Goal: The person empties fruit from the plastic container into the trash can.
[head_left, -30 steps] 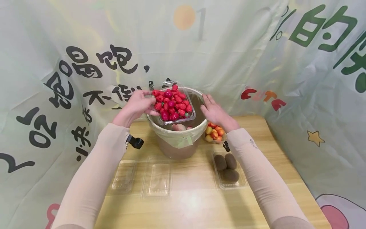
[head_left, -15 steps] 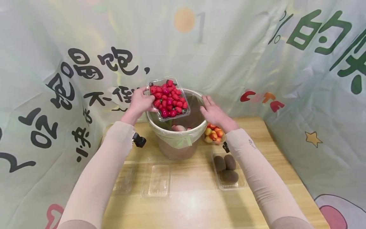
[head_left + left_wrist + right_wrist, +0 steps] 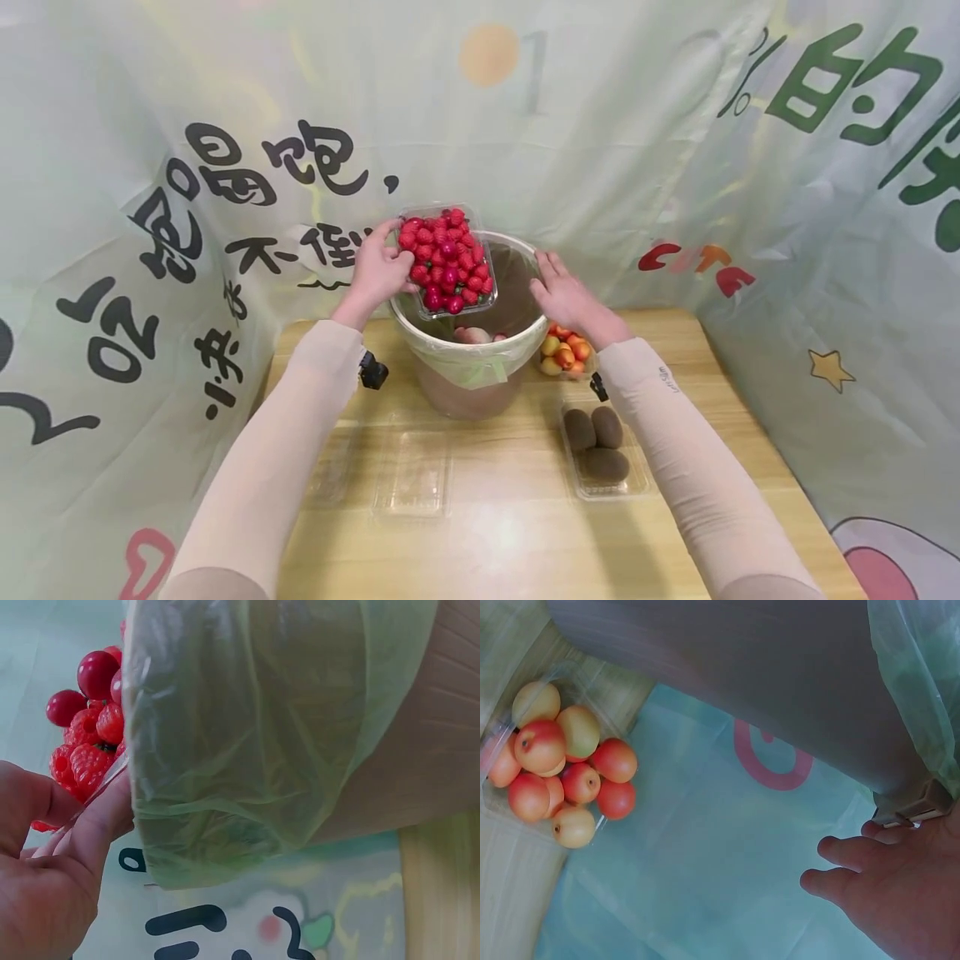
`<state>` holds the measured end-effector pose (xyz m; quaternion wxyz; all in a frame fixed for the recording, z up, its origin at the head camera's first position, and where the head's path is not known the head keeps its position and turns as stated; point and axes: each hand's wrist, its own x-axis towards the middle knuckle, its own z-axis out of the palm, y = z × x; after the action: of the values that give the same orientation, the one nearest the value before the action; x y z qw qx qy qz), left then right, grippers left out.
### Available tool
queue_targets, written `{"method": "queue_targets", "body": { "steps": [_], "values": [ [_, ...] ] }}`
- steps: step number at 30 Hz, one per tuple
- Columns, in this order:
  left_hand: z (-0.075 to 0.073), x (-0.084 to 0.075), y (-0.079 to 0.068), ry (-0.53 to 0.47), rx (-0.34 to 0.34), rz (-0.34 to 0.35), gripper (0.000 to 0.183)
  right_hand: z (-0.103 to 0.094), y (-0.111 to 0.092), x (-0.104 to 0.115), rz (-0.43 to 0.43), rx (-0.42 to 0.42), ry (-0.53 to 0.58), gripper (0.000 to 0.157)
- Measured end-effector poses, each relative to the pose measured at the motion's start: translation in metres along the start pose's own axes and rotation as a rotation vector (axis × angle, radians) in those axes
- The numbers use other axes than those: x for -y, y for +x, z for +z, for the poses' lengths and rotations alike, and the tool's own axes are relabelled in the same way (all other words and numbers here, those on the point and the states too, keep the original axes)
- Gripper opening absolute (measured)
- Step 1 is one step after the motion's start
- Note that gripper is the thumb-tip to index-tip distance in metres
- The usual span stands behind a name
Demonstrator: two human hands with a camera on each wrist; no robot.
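My left hand (image 3: 381,268) pinches the near-left side of a clear plastic box (image 3: 491,302) heaped with red raspberries (image 3: 423,237) and a few dark red cherries (image 3: 454,303). The box is held tilted over the mouth of a bin (image 3: 465,392) lined with a pale green bag (image 3: 491,367). In the left wrist view, thumb and fingers close on the box edge, and the bin's rim hides part of the fruit (image 3: 90,765). My right hand (image 3: 566,293) rests at the bin's right rim, fingers extended. A pale pinkish round thing (image 3: 472,335) lies inside the bin.
Right of the bin stands a clear box of orange and yellow fruit (image 3: 581,782). Nearer, a clear tray (image 3: 633,475) holds three brown kiwi-like fruits (image 3: 606,465). Clear plastic trays (image 3: 412,475) lie at front left on the wooden table (image 3: 517,533). Printed cloth (image 3: 600,142) encloses the back and sides.
The fruit box has risen slightly and turned a little in my left hand, staying over the bin. My right hand has stayed at the rim.
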<state>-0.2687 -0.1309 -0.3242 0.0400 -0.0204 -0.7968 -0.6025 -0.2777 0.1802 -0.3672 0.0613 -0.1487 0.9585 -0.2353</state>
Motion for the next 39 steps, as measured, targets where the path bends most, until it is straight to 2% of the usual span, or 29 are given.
{"method": "queue_targets", "body": {
  "steps": [8,16,18,25,28,33,39],
  "values": [
    [0.007,0.009,0.001,-0.003,-0.018,0.037,0.068,0.000,-0.001,-0.001,-0.005,0.007,-0.008,0.072],
    [0.009,0.019,0.001,0.076,0.014,0.122,0.069,0.001,-0.001,-0.004,-0.006,0.004,0.003,0.072],
    [0.008,0.021,0.001,0.066,0.011,0.131,0.069,0.001,-0.001,-0.004,-0.005,0.006,0.006,0.072],
    [0.008,0.018,0.002,-0.003,-0.018,0.153,0.069,0.001,0.000,-0.005,0.001,0.006,0.005,0.073],
    [0.008,0.017,0.001,0.009,-0.024,0.155,0.070,0.000,0.000,-0.004,0.006,0.006,0.002,0.073],
    [0.008,0.015,-0.001,0.056,-0.078,0.166,0.070,0.001,0.001,-0.003,-0.003,0.004,-0.006,0.073],
    [0.008,0.012,-0.002,0.039,-0.100,0.166,0.066,0.000,0.000,-0.003,-0.004,0.002,-0.007,0.073]
  ]
}}
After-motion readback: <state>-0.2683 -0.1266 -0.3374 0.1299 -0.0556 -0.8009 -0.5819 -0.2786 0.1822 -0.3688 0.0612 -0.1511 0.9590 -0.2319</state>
